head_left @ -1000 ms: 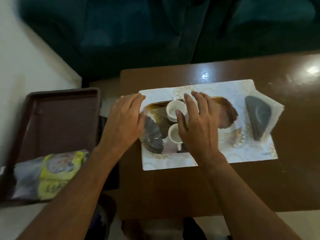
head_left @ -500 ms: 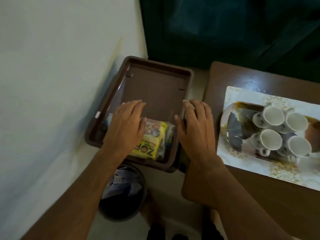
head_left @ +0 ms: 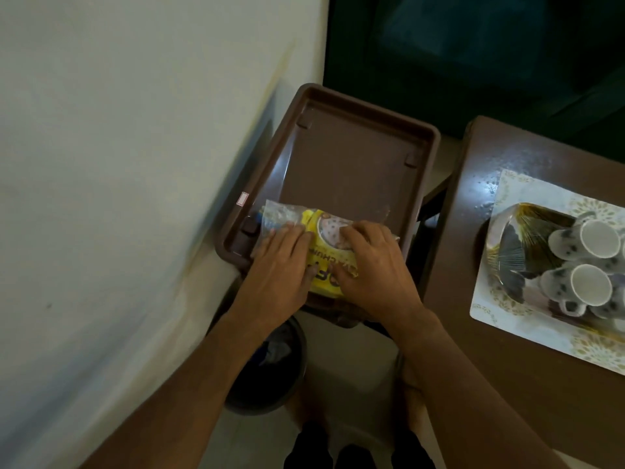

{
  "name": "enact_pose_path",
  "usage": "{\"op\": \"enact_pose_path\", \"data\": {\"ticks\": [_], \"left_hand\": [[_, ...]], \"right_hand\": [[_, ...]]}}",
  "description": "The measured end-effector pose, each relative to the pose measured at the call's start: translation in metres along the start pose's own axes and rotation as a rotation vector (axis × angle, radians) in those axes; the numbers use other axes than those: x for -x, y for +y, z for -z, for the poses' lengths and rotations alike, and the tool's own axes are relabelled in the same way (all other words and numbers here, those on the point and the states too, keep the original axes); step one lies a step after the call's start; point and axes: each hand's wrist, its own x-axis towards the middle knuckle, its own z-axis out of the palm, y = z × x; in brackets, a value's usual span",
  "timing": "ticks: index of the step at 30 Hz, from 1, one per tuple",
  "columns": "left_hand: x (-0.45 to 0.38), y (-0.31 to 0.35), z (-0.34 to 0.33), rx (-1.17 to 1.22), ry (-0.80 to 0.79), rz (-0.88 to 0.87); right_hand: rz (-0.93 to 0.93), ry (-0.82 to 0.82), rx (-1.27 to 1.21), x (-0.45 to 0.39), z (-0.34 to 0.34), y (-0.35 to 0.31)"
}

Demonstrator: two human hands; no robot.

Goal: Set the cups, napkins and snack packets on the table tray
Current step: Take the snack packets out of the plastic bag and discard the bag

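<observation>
Looking from near to far, you first see a dark round bin (head_left: pixel 270 367) on the floor at about 7 o'clock, just below your forearms. Above it, your left hand (head_left: pixel 280 265) and right hand (head_left: pixel 375 269) both lie on the yellow snack packet (head_left: pixel 324 262). The fingers are spread flat over it; I cannot tell if they already pinch the packet or only press on it. The packet lies at the near end of the brown tray (head_left: pixel 341 157), which stands beside the pale wall (head_left: pixel 118 164). The rest of this tray is bare.

At 3 o'clock, on the brown surface (head_left: pixel 473 198), a patterned mat (head_left: pixel 527 184) carries the glass table tray (head_left: pixel 507 231) with a fan design. Several white spotted cups (head_left: pixel 598 238) stand close together on it, so the cups part looks done.

My judgement: the task is around the middle. The snack packet is not yet moved, and it must go across to the table tray. No napkins are visible from here, so I cannot say if they are placed.
</observation>
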Motion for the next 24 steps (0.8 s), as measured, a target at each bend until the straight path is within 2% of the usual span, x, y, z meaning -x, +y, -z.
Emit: {"op": "enact_pose_path", "data": {"ticks": [2, 6, 8, 15, 21, 24], "left_hand": [[-0.001, -0.003, -0.003, -0.026, -0.015, -0.036], [-0.001, -0.001, -0.01, -0.309, -0.053, -0.199], [-0.001, 0.004, -0.018, -0.369, -0.052, -0.253], [-0.009, 0.022, -0.019, -0.397, -0.101, -0.216], [-0.012, 0.029, -0.013, -0.491, -0.158, -0.222], [-0.02, 0.029, -0.005, -0.399, -0.144, -0.24]], "right_hand": [[-0.012, -0.001, -0.008, 0.0, -0.002, 0.001], [-0.031, -0.012, -0.066, -0.003, -0.001, 0.005], [-0.058, 0.015, -0.143, -0.005, 0.001, 0.008], [-0.291, 0.338, -0.487, -0.007, 0.012, 0.014], [-0.333, 0.412, -0.549, -0.007, 0.014, 0.016], [-0.328, 0.415, -0.544, -0.007, 0.016, 0.018]]}}
